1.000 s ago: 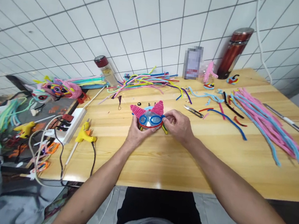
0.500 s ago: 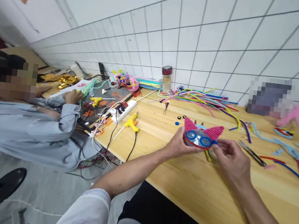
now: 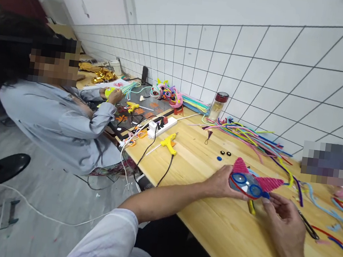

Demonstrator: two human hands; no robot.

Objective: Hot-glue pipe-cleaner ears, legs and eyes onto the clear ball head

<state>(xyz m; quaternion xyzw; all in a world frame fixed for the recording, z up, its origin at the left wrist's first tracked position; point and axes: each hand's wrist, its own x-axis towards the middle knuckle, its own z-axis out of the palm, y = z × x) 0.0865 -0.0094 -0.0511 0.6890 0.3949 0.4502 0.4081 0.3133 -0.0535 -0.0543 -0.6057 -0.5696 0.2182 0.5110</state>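
A small clear mask-like piece (image 3: 247, 187) has pink pointed ears, blue rings like goggles and a red rim. My left hand (image 3: 221, 182) grips its left side, with the thumb along the lower edge. At its right end my right hand (image 3: 286, 215) pinches a small blue part (image 3: 265, 195) between thumb and finger. The piece is held above the wooden table (image 3: 197, 173). Just behind it lie a blue disc (image 3: 219, 158) and two small black rings (image 3: 225, 153). A yellow-green item (image 3: 252, 207) shows below the piece.
A yellow glue gun (image 3: 168, 143) with its cord lies left of my hands, near a white power strip (image 3: 162, 126). Coloured pipe cleaners (image 3: 252, 136) and a lidded jar (image 3: 218, 106) stand along the wall. Pliers (image 3: 308, 224) lie beyond my right hand. A person (image 3: 58, 110) works at the left.
The camera view has swung left and up, so the table and both hands appear lower and further right. Both hands still hold the piece, which looks more tilted.
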